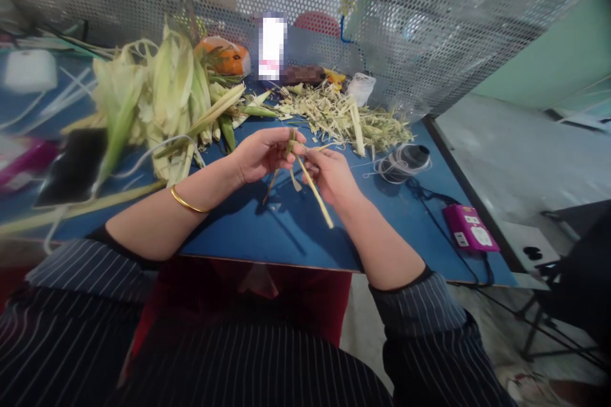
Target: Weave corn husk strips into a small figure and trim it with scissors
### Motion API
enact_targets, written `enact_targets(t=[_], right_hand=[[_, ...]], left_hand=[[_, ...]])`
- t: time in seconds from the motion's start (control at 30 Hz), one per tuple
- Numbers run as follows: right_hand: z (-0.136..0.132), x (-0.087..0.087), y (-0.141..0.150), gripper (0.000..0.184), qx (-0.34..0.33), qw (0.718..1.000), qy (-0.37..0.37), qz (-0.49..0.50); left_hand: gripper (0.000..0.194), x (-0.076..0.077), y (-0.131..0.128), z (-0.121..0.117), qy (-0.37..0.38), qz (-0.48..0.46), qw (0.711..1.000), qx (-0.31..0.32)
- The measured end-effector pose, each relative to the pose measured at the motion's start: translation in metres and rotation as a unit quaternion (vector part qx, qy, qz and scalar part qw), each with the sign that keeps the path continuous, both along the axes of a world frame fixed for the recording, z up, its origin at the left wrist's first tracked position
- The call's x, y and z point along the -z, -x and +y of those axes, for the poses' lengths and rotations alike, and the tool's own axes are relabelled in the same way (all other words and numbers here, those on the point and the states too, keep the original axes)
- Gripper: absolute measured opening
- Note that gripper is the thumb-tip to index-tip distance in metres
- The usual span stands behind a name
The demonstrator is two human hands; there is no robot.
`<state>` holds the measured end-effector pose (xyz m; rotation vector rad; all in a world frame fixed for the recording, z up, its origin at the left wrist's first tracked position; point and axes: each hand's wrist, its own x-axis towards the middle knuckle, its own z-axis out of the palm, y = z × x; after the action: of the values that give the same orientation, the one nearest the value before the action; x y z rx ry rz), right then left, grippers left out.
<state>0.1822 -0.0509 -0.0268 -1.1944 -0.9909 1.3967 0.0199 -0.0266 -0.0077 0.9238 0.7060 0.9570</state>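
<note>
Item: husk strips, held before me above the blue table — at a folding or twisting stage, I judged, where the next move called for a steady fold and a light pull on a loose end. My left hand pinched the folded upper part, fingers drawn narrow; my right hand pinched the same bundle just beside it — one pale end hung free.

We are holding thin green and straw-coloured husk strips bunched on top, loose ends dangling downward.
</note>
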Motion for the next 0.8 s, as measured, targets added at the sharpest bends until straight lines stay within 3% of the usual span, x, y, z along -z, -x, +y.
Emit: enact_targets(t=[0.1,0.23,0.3,0.37,0.47,0.53,0.63,0.73,0.8], right_hand=[[0.001,0.003,0.001,0.025,-0.04,0.998,0.047,0.032],[0.0,0.0,0.001,0.031,-0.037,0.998,0.035,-0.025],[-0.002,-0.004,0.0,0.032,-0.054,0.994,0.009,-0.092],[-0.003,-0.007,-0.003,0.025,-0.114,0.984,-0.032,-0.135],[-0.004,-0.009,-0.006,0.028,-0.179,0.96,-0.148,-0.155],[-0.006,-0.007,-0.007,0.035,-0.155,0.935,-0.249,-0.199],[-0.008,-0.004,-0.008,0.015,-0.087,0.878,-0.369,-0.291],[-0.007,-0.003,-0.01,0.014,0.002,0.823,-0.448,-0.349],[-0.006,-0.002,-0.011,0.014,0.056,0.807,-0.465,-0.359]], left_hand=[[0.012,-0.002,0.0,-0.001,0.042,-0.002,0.998,0.057],[0.012,0.0,0.0,0.0,0.027,0.003,1.0,0.009],[0.011,0.001,0.001,0.003,0.031,0.004,0.999,-0.025],[0.01,0.001,0.002,0.006,0.045,0.0,0.997,-0.058],[0.009,0.001,0.002,0.008,0.064,-0.001,0.994,-0.087],[0.009,0.001,0.001,0.008,0.067,0.008,0.994,-0.09],[0.007,0.002,0.0,0.006,0.054,0.028,0.995,-0.084],[0.009,0.004,-0.003,0.0,0.022,0.051,0.997,-0.055],[0.011,0.003,-0.004,-0.004,-0.005,0.071,0.997,-0.027]])
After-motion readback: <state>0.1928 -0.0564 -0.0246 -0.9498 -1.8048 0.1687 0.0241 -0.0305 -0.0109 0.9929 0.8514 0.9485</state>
